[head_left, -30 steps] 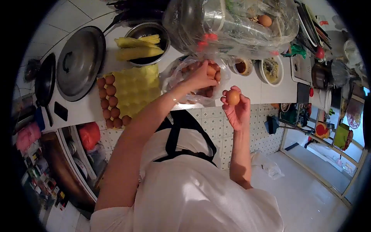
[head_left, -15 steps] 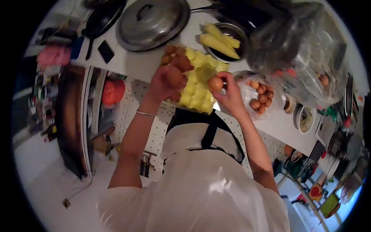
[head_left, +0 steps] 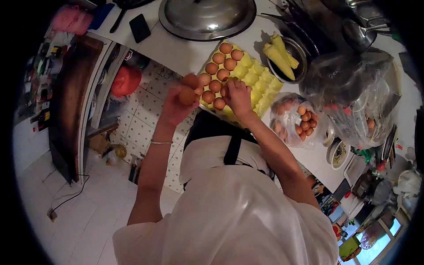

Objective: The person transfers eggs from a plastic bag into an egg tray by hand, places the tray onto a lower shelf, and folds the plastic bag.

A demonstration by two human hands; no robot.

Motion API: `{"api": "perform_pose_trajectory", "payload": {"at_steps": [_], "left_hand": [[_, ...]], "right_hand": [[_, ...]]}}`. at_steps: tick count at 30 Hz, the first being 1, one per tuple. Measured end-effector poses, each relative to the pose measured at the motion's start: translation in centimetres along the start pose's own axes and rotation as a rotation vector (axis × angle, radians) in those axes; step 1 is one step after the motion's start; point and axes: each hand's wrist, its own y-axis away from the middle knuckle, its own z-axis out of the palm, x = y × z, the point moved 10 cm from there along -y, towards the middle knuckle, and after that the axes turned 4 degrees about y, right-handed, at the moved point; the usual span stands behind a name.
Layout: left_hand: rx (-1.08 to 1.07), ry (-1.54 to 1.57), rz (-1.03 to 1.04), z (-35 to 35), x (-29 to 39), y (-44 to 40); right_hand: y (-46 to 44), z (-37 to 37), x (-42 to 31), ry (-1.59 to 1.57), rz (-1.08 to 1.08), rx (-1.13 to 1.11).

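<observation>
Brown eggs [head_left: 187, 96] are gripped in my left hand [head_left: 173, 111], at least two of them, just beyond the left edge of a yellow egg tray [head_left: 266, 84]. My right hand [head_left: 239, 100] reaches down over the middle of the tray. Its fingers are closed around an egg [head_left: 225, 91] that they partly cover, low in a cup. Rows of brown eggs [head_left: 211, 68] fill the tray's left side, while the cups on its right side hold none. Right of the tray, a clear plastic bag [head_left: 282, 115] contains several more eggs.
A large lidded pan [head_left: 207, 20] stands behind the tray. A metal bowl [head_left: 301, 55] with peeled corn [head_left: 279, 55] and eggplants [head_left: 309, 28] are at the back right. A bulky plastic bag [head_left: 349, 88] lies right. A phone [head_left: 140, 28] rests near the counter's left edge.
My view has shifted. My right hand has brought an egg from beside the egg bag to the tray's middle. My left hand has moved left off the tray, uncovering its rows of eggs.
</observation>
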Motion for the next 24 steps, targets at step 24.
{"api": "perform_pose_trajectory", "payload": {"at_steps": [24], "left_hand": [[0.044,-0.951,0.065,0.2,-2.0,-6.8]], "right_hand": [[-1.1,-3.8,3.9,-0.448,0.291,-0.050]]}}
